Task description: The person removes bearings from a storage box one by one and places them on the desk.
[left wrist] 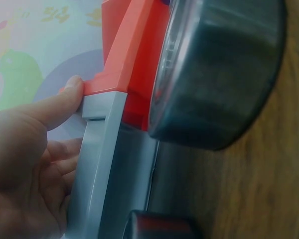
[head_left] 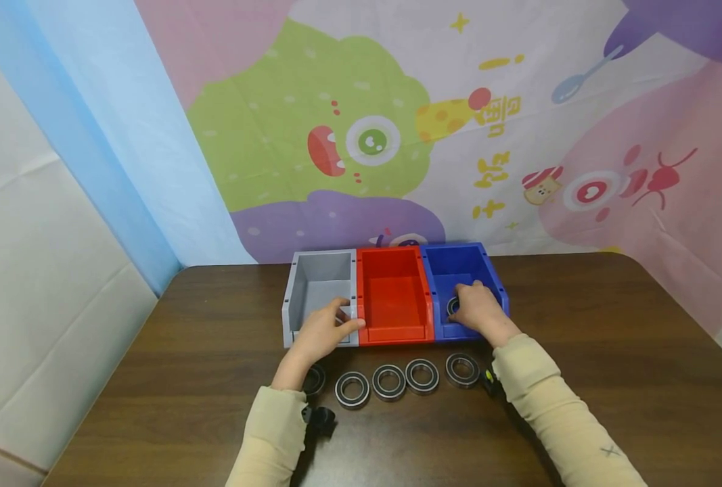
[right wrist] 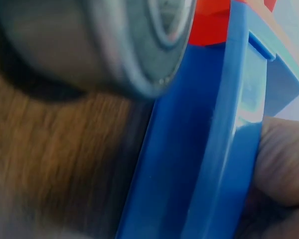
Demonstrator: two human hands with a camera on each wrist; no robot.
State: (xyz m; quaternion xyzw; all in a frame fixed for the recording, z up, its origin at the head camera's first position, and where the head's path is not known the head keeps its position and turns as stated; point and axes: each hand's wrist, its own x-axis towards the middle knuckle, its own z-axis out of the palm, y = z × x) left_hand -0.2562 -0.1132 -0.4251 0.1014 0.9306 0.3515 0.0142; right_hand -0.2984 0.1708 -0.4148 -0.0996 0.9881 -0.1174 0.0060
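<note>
Over the front of the grey bin (head_left: 294,291) reaches my left hand (head_left: 321,333), its thumb stretched out at the border with the red bin (head_left: 395,333). In the left wrist view the thumb touches the rim there, and the other fingers bend loosely behind the grey wall. My right hand (head_left: 479,310) dips into the blue bin (head_left: 499,292) and holds a ball bearing (head_left: 452,306) by its edge, partly hidden by the fingers. Several bearings (head_left: 388,383) lie flat in a row before the bins; the leftmost bearing (head_left: 314,380) is partly covered by the left wrist.
The three bins stand joined side by side at the back of the brown wooden table (head_left: 172,379), against a printed cloth (head_left: 336,81). Black wrist cameras (head_left: 320,421) sit under both sleeves, close to the bearings.
</note>
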